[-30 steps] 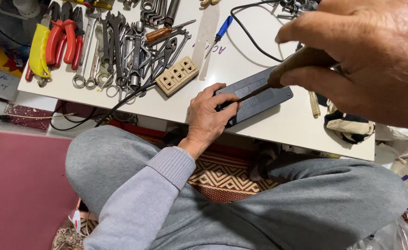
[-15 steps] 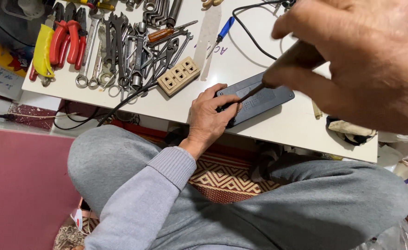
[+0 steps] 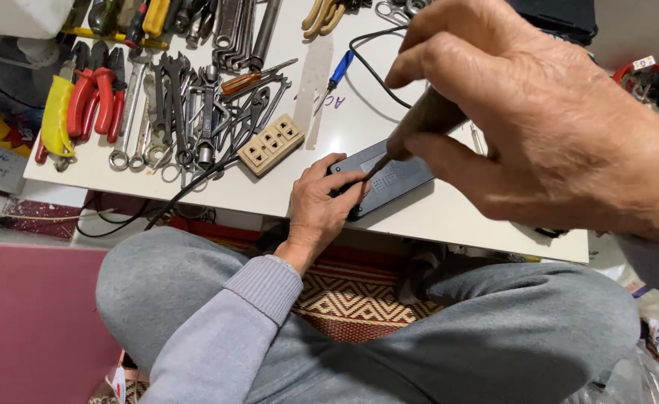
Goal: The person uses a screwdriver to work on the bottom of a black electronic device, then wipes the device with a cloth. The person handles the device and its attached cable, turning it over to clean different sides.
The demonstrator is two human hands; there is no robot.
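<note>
My left hand (image 3: 320, 207) grips the near end of a flat dark grey box-shaped device (image 3: 389, 183) that lies near the front edge of the white table (image 3: 449, 221). My right hand (image 3: 546, 120), close to the camera, is closed on a screwdriver with a brown handle (image 3: 427, 120). Its thin shaft slants down to the device's top, just beside my left fingers.
Spanners, pliers with red and yellow handles (image 3: 83, 105) and a beige multi-socket block (image 3: 271, 144) lie at the table's left. A black cable (image 3: 371, 71) runs over the top. A small blue screwdriver (image 3: 337, 75) lies behind. My grey-trousered legs (image 3: 449, 337) sit below, over a patterned mat.
My right hand has shifted left and down, bringing the screwdriver tip nearer my left fingers on the device. The left hand stays on the device.
</note>
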